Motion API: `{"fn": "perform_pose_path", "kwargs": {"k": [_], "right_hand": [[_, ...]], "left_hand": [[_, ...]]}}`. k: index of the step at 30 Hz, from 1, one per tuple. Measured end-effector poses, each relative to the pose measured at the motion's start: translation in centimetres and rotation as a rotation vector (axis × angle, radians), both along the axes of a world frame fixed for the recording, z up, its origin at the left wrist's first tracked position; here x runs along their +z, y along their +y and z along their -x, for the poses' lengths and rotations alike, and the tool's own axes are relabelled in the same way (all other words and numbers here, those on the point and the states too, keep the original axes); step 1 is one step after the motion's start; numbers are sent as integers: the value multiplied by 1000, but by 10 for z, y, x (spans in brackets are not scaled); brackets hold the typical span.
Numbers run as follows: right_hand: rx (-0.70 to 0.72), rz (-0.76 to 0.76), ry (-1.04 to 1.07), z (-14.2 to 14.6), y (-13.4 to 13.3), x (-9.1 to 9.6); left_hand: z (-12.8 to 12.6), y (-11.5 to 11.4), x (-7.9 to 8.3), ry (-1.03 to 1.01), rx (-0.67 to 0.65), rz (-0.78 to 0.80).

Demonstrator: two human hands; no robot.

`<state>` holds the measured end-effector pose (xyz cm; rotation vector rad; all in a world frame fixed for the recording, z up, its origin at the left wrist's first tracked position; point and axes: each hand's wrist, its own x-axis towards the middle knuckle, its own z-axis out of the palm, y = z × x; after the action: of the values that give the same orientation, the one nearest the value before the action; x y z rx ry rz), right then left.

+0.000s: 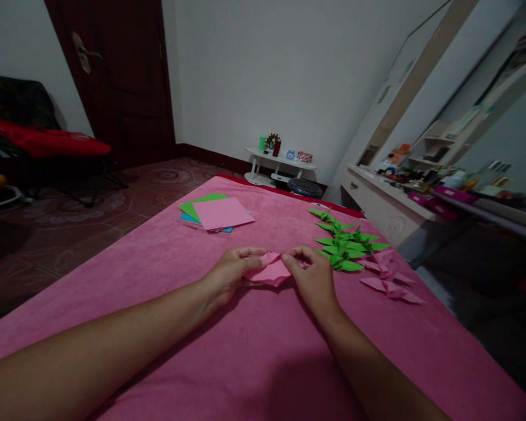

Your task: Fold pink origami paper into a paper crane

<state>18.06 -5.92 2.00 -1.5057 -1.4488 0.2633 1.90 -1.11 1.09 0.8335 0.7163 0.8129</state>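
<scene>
A partly folded pink paper [270, 272] lies on the pink cloth-covered surface [254, 351] between both hands. My left hand [231, 272] grips its left edge with curled fingers. My right hand [312, 273] pinches its right side, thumb and fingers pressed together on a fold. A stack of flat coloured sheets [217, 213], pink on top with green and blue beneath, lies farther back to the left. Several folded green paper figures [344, 242] and a few folded pink ones [390, 280] lie to the right of my right hand.
A dressing table [390, 204] with a mirror and many small items stands at the right. A small white shelf [280, 161] is against the far wall. A dark door [114, 76] and a chair with a red cushion [44, 143] are at the left.
</scene>
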Motion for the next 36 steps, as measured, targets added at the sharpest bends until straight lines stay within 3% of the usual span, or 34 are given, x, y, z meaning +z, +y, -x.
{"fn": "perform_pose_path", "kwargs": {"k": [4,8,15,25,36], "right_hand": [[155,151,136,-12,5,3],[222,188,195,-16,7,3],[243,222,446,-14,7,9],[192,214,534,-12,6,9],[192,241,473,-10,5,9]], "left_hand": [[2,1,3,117,-95,-78],[1,-1,3,107,-183,-152],[-3,-4,-2,37,39,-158],[-2,-6,1,-40,-103,-88],[-5,-10,-2,67,-19,-143]]}}
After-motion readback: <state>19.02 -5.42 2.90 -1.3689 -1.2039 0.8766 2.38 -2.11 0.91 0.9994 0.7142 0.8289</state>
